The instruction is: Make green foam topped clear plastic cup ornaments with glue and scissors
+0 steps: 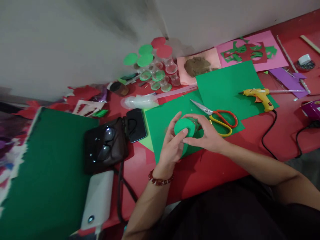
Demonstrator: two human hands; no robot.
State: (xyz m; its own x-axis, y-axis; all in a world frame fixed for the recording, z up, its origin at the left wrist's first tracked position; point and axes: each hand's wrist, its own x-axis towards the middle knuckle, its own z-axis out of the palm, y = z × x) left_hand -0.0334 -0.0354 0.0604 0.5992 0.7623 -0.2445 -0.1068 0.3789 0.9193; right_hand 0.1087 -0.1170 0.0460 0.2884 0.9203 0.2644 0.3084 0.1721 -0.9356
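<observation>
A clear cup-like piece topped with a round green disc [184,127] is held between both hands over green sheets. My left hand [173,143], with a beaded bracelet at the wrist, wraps its near side, the thumb pressing on the disc. My right hand [207,133] curls round the other side, fingertips at the disc's edge. Most of the clear part is hidden by the fingers. Just beyond my right hand lie scissors [222,122] with red and yellow handles, blades partly apart, on the green sheet [225,86].
Clear pieces with green and red discs [145,60] stand near the wall. A yellow glue gun [260,96] with a black cord rests at right. At left are a brown bag [117,140] with sunglasses, a phone [136,125], a white device [98,198] and a green board [50,166].
</observation>
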